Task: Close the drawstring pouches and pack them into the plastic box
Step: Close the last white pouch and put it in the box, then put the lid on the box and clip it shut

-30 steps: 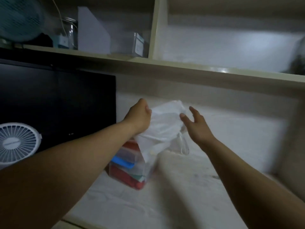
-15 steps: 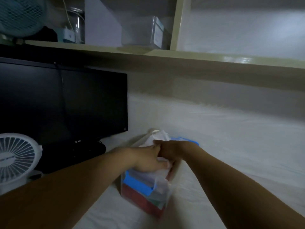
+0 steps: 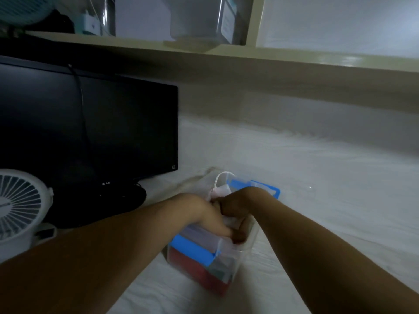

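A home desk or study corner was indicated. A black flat-screen monitor [image 3: 90,132] was set on its stand at the left, with a round white plastic desk fan [image 3: 20,200] just beside it. Above, a cream-painted wooden shelf [image 3: 226,57] was loaded with household odds: a teal mesh fan [image 3: 20,7], a clear glass jar [image 3: 106,14], a grey upright file holder [image 3: 140,17] and a translucent plastic container [image 3: 199,19]. The work surface was covered by a wrinkled white cloth [image 3: 317,177], and dim indoor light was noted throughout.
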